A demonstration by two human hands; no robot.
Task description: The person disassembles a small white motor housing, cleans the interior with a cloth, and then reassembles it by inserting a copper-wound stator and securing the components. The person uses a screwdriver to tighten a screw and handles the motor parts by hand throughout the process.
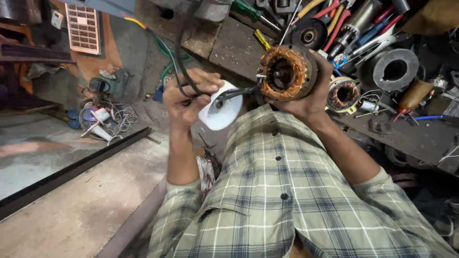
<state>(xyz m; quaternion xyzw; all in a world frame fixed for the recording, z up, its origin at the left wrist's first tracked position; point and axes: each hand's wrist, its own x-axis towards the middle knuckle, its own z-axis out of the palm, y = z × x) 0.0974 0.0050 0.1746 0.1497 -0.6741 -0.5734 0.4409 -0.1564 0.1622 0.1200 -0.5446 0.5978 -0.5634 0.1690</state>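
Gripped firmly: motor stator in right hand; pliers squeezed in left hand.
Stator was tilted toward the person, so the pliers reached its copper winding; workbench behind held tools.

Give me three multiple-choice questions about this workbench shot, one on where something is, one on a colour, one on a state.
1. Where is the motor stator?
A. on the floor
B. in the right hand
C. in a drawer

2. What colour are the stator's windings?
A. coppery brown
B. blue
C. white

3. What is the left hand doing?
A. resting open
B. pointing at the floor
C. gripping black pliers

Answers:
1 B, the right hand cups the stator above the shirt.
2 A, the coils show coppery brown.
3 C, its fingers close around the pliers' handles, tips toward the stator.
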